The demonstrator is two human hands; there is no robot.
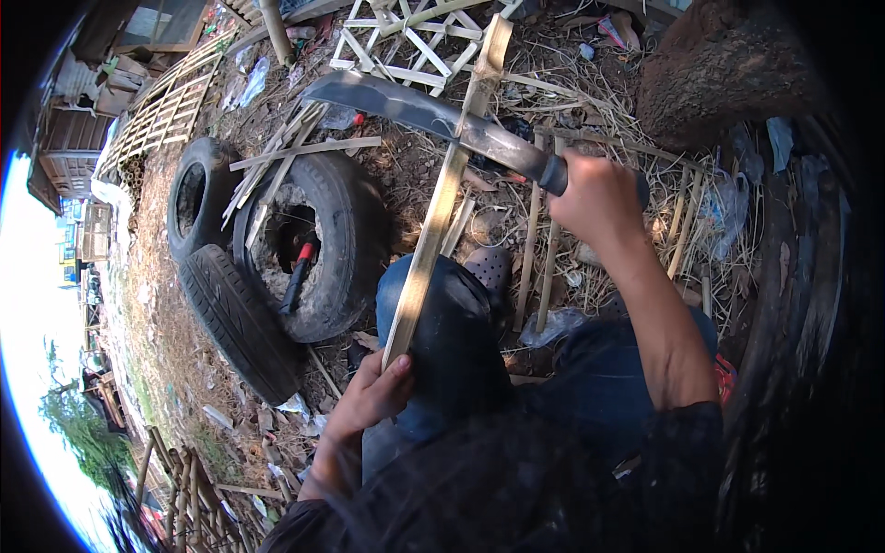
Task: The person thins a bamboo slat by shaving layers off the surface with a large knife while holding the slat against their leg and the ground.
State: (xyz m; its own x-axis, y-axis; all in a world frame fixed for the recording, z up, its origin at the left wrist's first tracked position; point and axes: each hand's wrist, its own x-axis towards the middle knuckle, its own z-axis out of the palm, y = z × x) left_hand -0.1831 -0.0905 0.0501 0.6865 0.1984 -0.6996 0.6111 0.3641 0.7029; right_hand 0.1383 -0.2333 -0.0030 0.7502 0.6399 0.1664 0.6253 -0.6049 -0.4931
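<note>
My left hand (378, 392) is closed around the lower end of a long bamboo strip (426, 253), which slants up and away across my knee. My right hand (597, 198) grips the dark handle of a machete (392, 103). Its broad blade points left and lies across the strip at the strip's upper part, seemingly touching it. The exact line of contact is hard to make out. Beyond the crossing, the strip's far end reaches up past the blade.
Old tyres (346, 221) lie at left, one holding a red-and-black handled tool (298, 275) and bamboo slats (267, 170) on top. A lattice of bamboo strips (442, 46) rests at the far side. A tree trunk (728, 78) stands at upper right. Plastic scraps (553, 324) litter the ground.
</note>
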